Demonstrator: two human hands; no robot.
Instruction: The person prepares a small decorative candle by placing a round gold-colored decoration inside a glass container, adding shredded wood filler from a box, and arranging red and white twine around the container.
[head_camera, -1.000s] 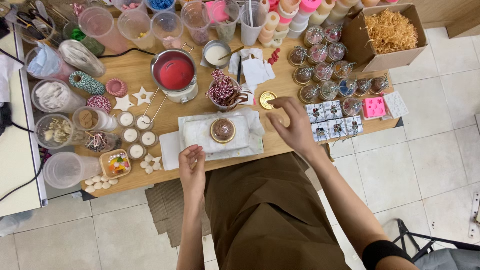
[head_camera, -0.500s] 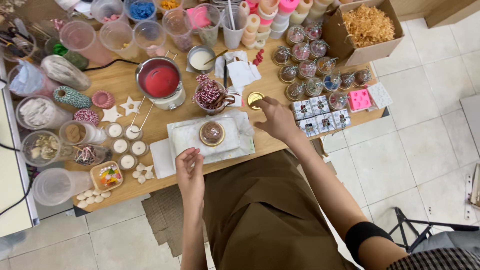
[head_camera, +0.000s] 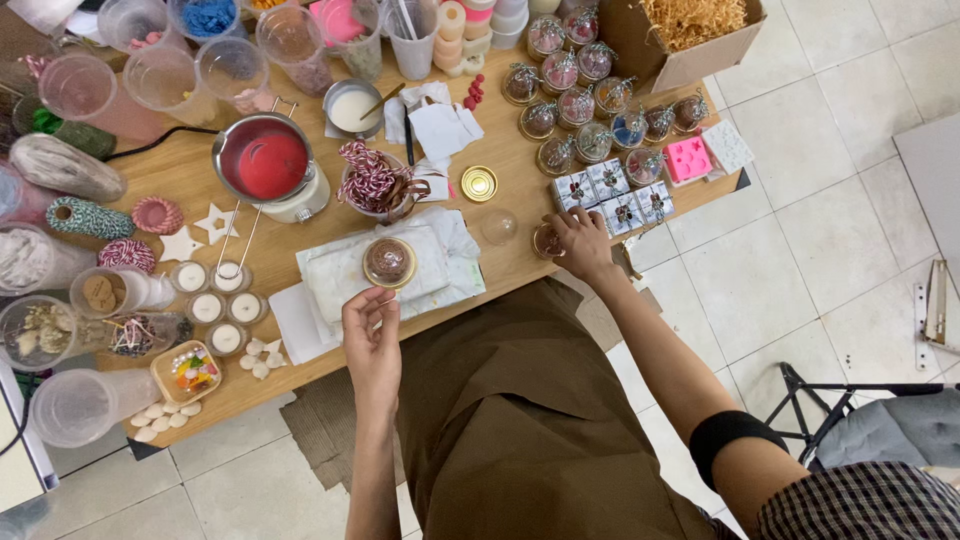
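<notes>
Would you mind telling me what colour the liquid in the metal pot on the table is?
The liquid in the metal pot is red, seen clearly in the head view.

a single head-worn view looks steeply down from well above the wooden table (head_camera: 500, 275), taking in its near edge and the tiled floor (head_camera: 800, 250) at right.
</notes>
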